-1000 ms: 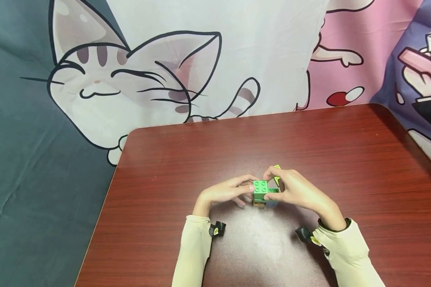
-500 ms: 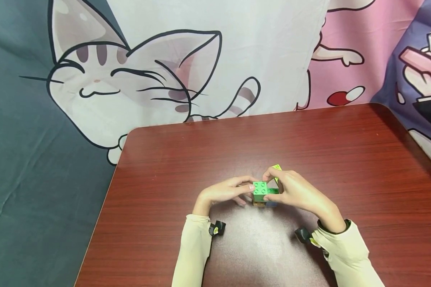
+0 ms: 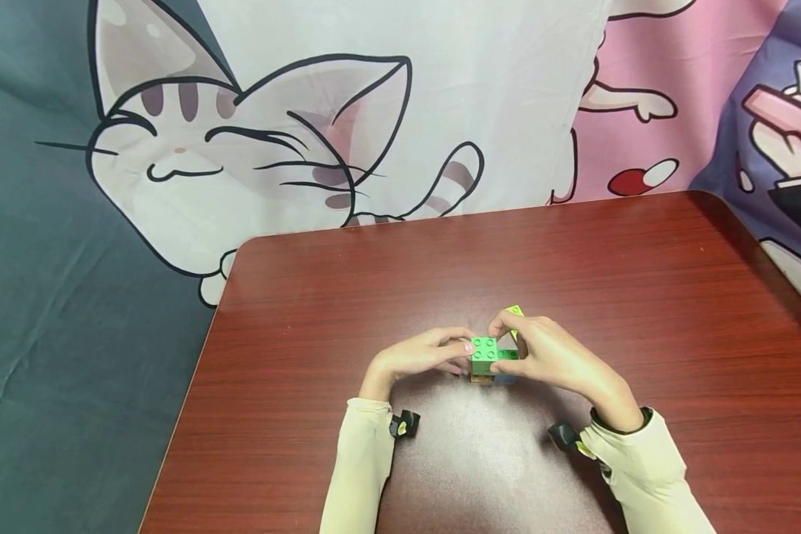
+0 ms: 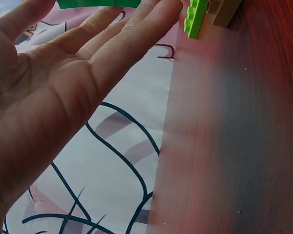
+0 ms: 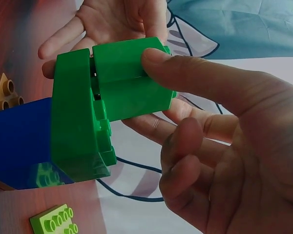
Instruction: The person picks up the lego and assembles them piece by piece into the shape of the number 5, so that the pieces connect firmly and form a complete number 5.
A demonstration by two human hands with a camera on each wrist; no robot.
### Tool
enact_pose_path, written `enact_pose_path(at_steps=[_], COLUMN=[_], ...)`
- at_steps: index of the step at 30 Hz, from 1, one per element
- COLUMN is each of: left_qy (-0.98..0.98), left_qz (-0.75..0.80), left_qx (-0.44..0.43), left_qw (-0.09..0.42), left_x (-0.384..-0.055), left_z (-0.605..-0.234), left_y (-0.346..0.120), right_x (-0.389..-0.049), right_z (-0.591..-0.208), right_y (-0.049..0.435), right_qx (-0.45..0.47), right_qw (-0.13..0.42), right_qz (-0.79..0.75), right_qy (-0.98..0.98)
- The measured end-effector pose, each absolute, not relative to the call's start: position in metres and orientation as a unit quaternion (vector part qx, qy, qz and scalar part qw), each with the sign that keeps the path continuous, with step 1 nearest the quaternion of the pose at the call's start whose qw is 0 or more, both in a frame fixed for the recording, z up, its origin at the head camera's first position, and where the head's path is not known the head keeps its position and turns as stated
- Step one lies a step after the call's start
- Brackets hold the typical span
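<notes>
In the head view, my right hand (image 3: 550,354) pinches a green toy building brick (image 3: 484,348) between thumb and fingers. That brick sits on the left part of a longer green brick (image 5: 73,117); a narrow gap shows between them in the right wrist view. Below are a blue brick (image 5: 22,144) and a brown brick (image 5: 4,92). My left hand (image 3: 417,354) is at the stack's left side, its thumb tip touching the upper green brick. In the left wrist view, the fingers (image 4: 122,48) of that hand are fairly straight. Its contact with the far side is partly hidden.
A lime-green brick (image 3: 515,311) is just behind the right hand, partly covered by it. The reddish-brown table (image 3: 294,371) extends around the stack. Behind its far edge hangs a printed cloth (image 3: 387,148) with a cartoon cat.
The upper green brick sits slightly lower on the longer one than a second ago. My left hand's lower fingers have drawn in a little. The right hand keeps its pinch.
</notes>
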State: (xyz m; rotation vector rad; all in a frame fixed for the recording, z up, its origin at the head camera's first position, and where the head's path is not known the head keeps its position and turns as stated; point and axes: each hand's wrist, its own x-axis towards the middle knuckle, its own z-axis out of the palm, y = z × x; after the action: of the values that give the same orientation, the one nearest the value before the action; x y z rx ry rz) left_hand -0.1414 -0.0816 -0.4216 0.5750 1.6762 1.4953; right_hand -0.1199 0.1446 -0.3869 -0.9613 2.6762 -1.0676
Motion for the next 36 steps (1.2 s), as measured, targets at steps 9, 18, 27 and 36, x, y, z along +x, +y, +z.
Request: enact_pose_path(at_steps=[9,18,27,36], left_qy=[0.649,0.639,0.627,0.631], left_qz=[0.605,0.603,0.608,0.604], left_qx=[0.208,0.225,0.235,0.248], left_qw=[0.412,0.422,0.428,0.418], left_x=[-0.1424,-0.1431,-0.1430,-0.1436], left_z=[-0.4239,-0.4265,-0.4256,-0.4252], left_y=[-0.0818,-0.0827,-0.0845,-0.0841], right_x=[-0.1211,-0.1211,-0.1219,-0.1224], right_z=[-0.3889,-0.3901,-0.3907,-0.3910], right_y=[0.1455,0.1456,0.1448,0.1464], right_qx=[-0.318,-0.317,-0.325,-0.330], right_qw=[0.053,0.055,0.054,0.059], right_qz=[-0.354,-0.360,-0.362,-0.370], right_qy=[0.878,0.876,0.872,0.866])
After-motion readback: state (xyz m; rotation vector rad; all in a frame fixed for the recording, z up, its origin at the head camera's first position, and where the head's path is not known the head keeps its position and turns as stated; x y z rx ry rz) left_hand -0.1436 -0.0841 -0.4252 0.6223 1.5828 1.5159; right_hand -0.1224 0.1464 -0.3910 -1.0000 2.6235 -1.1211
